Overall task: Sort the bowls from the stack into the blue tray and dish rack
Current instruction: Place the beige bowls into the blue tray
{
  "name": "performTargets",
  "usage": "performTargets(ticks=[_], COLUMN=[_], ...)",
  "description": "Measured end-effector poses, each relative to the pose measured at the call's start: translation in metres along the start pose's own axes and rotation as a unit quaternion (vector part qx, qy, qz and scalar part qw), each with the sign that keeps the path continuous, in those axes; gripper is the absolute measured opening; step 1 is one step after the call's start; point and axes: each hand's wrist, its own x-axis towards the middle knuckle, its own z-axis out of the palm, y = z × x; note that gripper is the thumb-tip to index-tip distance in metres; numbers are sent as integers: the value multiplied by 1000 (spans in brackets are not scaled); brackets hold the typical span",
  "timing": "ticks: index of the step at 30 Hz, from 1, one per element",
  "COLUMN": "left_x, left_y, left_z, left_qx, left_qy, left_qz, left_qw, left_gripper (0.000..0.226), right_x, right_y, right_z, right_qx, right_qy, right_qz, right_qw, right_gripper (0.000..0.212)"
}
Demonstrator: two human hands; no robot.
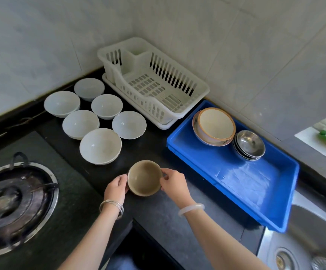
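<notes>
A small tan bowl (144,177) stands on the dark counter near its front edge. My left hand (116,188) grips its left side and my right hand (172,181) pinches its right rim. Several white bowls (100,146) sit upright on the counter behind it, some doubled. The white dish rack (154,82) stands in the corner with nothing in it. To the right, the blue tray (242,184) holds a large cream bowl stack (214,126) and a stack of steel bowls (248,144) at its far end.
A gas burner (15,201) lies at the left, close to my left arm. A steel sink (302,246) sits at the lower right beneath the tray's near corner. Tiled walls close off the back of the counter.
</notes>
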Motion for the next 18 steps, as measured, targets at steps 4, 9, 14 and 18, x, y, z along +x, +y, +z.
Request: performTargets(ticks=[4, 9, 14, 18], left_x=[2, 3, -3, -10], left_y=[-4, -6, 2, 22], left_z=[1, 1, 8, 23], left_qx=[72, 69, 68, 65], left_qy=[-6, -10, -9, -31], left_qz=[22, 13, 18, 50], left_qw=[997, 998, 998, 996], left_gripper=[27, 29, 30, 28], right_x=[3, 9, 10, 3], right_y=[-1, 8, 10, 12], right_z=[3, 5, 3, -12], right_qx=[-1, 20, 162, 211], right_qy=[-4, -22, -73, -6], right_qz=[14, 50, 104, 69], right_qw=[1000, 998, 979, 975], right_gripper=[37, 38, 40, 37])
